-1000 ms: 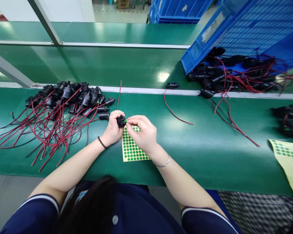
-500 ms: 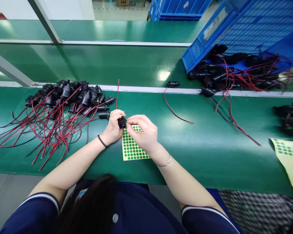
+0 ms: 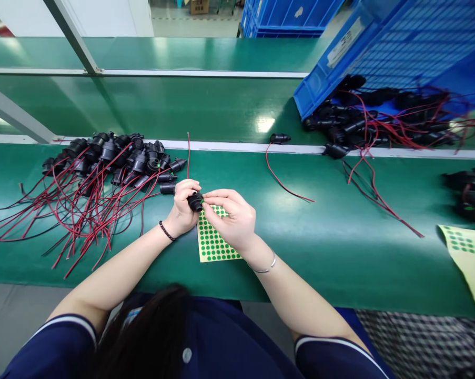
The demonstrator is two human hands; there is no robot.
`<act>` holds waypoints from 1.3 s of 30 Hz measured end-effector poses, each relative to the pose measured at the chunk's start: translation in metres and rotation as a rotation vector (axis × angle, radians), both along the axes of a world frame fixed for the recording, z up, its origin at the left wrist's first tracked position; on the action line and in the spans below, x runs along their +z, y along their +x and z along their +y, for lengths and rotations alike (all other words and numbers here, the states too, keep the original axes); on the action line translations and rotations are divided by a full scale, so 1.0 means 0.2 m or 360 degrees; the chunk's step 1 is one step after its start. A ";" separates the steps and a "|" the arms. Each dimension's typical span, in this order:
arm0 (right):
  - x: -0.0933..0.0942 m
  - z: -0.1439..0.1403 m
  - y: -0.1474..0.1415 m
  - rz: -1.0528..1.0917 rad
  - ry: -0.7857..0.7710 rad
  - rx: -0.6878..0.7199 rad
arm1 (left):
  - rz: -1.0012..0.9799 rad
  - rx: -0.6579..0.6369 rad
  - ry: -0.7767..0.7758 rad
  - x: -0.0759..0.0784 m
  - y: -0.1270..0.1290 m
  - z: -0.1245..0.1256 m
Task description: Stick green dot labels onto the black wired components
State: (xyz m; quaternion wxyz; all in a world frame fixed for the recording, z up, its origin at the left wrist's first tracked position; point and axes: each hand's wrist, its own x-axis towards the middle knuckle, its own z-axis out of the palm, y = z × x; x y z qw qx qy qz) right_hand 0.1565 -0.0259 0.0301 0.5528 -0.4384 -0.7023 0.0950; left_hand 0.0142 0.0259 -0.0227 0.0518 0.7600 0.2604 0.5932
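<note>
Left hand (image 3: 184,203): we are gripping the part (image 3: 195,201) in curled fingers, above the sheet (image 3: 217,247).
Right hand (image 3: 232,215): we are holding thumb and forefinger at the part's rim; whether they are pinching the green dot (image 3: 202,203), we cannot tell.
Dot: we are judging it nearly placed.
Pile (image 3: 113,152): we are taking this, on the left, as done; at least one piece is showing green.
Heap (image 3: 345,123): we are taking this, by the crate (image 3: 318,84), as left to do.
Sheet: we are seeing many dots left.
Part: it is looking black, stubby and ringed.
</note>
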 end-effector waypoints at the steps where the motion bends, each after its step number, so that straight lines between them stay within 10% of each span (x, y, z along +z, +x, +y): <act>1: 0.00 0.00 0.00 -0.0014 -0.0003 -0.0003 | 0.0003 0.0002 0.0001 0.00 0.00 0.00; 19: -0.03 0.00 0.00 0.0060 -0.0151 0.0162 | -0.0287 0.0003 -0.0510 -0.02 0.05 -0.05; 39: 0.02 0.03 0.07 0.0043 -0.0236 0.0189 | 0.0167 -0.0018 -0.0102 0.00 -0.02 -0.01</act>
